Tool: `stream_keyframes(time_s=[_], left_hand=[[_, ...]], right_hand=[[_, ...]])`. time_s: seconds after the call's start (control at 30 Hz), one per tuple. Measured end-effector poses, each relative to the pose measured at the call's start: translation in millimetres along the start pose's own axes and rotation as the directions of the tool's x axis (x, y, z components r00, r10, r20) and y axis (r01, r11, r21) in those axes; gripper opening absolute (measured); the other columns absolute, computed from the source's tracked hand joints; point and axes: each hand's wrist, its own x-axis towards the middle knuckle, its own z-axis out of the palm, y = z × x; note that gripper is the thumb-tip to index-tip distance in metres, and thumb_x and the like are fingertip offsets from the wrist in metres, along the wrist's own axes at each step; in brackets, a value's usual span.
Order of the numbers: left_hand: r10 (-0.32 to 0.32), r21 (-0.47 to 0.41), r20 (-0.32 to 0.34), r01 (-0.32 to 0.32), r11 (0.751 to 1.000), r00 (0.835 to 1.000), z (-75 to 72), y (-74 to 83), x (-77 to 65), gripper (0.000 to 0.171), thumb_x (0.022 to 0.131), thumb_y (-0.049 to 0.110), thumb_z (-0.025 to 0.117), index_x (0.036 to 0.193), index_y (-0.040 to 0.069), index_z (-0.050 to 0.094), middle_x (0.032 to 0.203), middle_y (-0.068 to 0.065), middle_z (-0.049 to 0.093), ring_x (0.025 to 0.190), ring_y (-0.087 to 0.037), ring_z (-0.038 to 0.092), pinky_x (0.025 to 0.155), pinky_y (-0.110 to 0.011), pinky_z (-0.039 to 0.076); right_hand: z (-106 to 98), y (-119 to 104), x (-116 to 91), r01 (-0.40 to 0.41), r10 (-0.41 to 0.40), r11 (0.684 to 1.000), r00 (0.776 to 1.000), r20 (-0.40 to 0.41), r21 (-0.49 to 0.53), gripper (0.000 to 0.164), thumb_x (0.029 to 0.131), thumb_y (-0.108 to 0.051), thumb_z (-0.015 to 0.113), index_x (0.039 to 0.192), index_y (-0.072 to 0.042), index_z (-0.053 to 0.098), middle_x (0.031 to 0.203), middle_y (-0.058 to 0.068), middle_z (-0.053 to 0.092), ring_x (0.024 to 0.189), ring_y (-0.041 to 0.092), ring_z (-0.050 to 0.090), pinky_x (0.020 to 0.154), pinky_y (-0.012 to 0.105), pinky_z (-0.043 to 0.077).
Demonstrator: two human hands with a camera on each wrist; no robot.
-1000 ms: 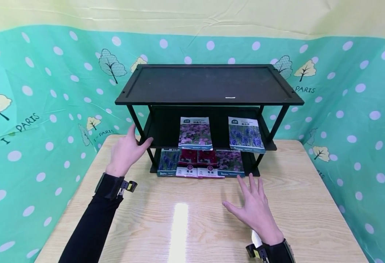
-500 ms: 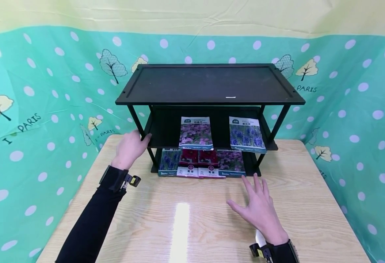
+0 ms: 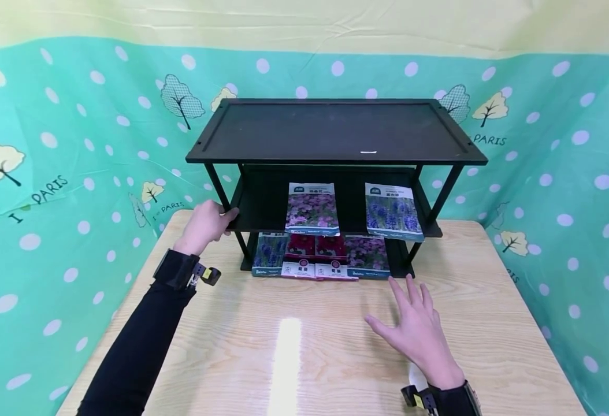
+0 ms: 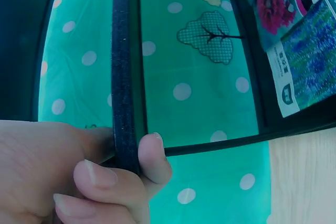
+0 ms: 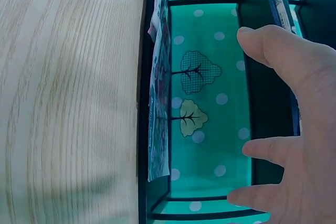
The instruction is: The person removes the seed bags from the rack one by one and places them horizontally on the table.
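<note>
A black tiered rack [image 3: 335, 130] stands on the table. At its left side, by the front post, my left hand [image 3: 204, 226] grips the edge of the middle shelf [image 3: 259, 202]; in the left wrist view its fingertips [image 4: 154, 153] curl round the black edge. My right hand [image 3: 418, 335] hovers over the table in front of the rack's right end, fingers spread, holding nothing. On the middle shelf lie a pink-flower seed packet [image 3: 312, 209] and a blue-flower seed packet [image 3: 394, 212]. Below them, the bottom shelf bears several packets, with red-flower ones [image 3: 330, 247] in the middle.
The rack's post [image 3: 446, 193] rises on the right. A teal dotted cloth [image 3: 75, 173] hangs behind and on both sides of the wooden table [image 3: 231, 346]. Something white [image 3: 417, 375] lies partly hidden under my right wrist.
My left hand has gone from spread fingers beside the post to gripping the middle shelf's edge. The right hand, still spread, has shifted slightly right. The packets keep their places on the shelves.
</note>
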Motion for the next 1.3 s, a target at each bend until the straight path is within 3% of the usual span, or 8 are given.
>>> stream_keyframes(time_s=[0.17, 0.6, 0.83, 0.97, 1.3], left_hand=[[-0.027, 0.007, 0.026, 0.027, 1.0, 0.999, -2.1, 2.2, 1.7, 0.047, 0.108, 0.03, 0.053, 0.077, -0.001, 0.071, 0.067, -0.008, 0.073, 0.049, -0.02, 0.059, 0.052, -0.032, 0.039], [-0.017, 0.03, 0.04, 0.016, 0.999, 0.999, -4.0, 5.8, 0.7, 0.052, 0.109, 0.029, 0.052, 0.068, 0.0, 0.065, 0.064, -0.008, 0.071, 0.048, -0.021, 0.058, 0.053, -0.033, 0.039], [-0.04, -0.015, 0.064, 0.041, 0.999, 0.997, -3.7, 7.3, 4.7, 0.044, 0.108, 0.03, 0.052, 0.085, -0.002, 0.071, 0.069, -0.008, 0.073, 0.048, -0.02, 0.055, 0.052, -0.032, 0.037], [-0.056, -0.012, 0.077, 0.057, 0.998, 0.995, -4.2, 6.6, 5.7, 0.045, 0.108, 0.031, 0.053, 0.085, -0.002, 0.072, 0.067, -0.008, 0.073, 0.047, -0.02, 0.055, 0.051, -0.031, 0.036], [-0.056, -0.008, 0.115, 0.057, 0.998, 0.992, -9.8, 3.9, 5.4, 0.043, 0.108, 0.031, 0.054, 0.09, -0.003, 0.074, 0.067, -0.007, 0.073, 0.044, -0.018, 0.051, 0.049, -0.03, 0.031]], right_hand=[[-3.2, 1.5, -1.2, 0.013, -0.013, 1.0, 1.0, -0.008, -0.015, 0.102, 0.082, -0.074, 0.07, 0.157, -0.011, 0.041, 0.163, 0.033, 0.025, 0.145, 0.063, 0.023, 0.099, 0.083, 0.032], [-18.8, 3.4, -1.2, 0.049, -0.049, 0.997, 0.999, 0.0, -0.054, 0.102, 0.083, -0.076, 0.068, 0.157, -0.01, 0.041, 0.161, 0.034, 0.031, 0.141, 0.063, 0.031, 0.096, 0.083, 0.035], [-37.1, 15.5, 3.2, 0.101, -0.101, 0.993, 0.995, 0.001, -0.068, 0.102, 0.084, -0.073, 0.07, 0.155, -0.005, 0.042, 0.151, 0.033, 0.046, 0.134, 0.058, 0.044, 0.096, 0.077, 0.041], [-49.9, 23.0, 4.1, 0.144, -0.144, 0.986, 0.99, 0.001, -0.081, 0.099, 0.084, -0.068, 0.074, 0.152, -0.001, 0.046, 0.144, 0.033, 0.053, 0.13, 0.056, 0.05, 0.096, 0.073, 0.044], [-78.4, 28.7, 2.4, 0.108, -0.104, 0.994, 0.989, 0.103, -0.03, 0.099, 0.087, -0.07, 0.069, 0.153, -0.001, 0.044, 0.145, 0.032, 0.053, 0.129, 0.057, 0.051, 0.097, 0.071, 0.045]])
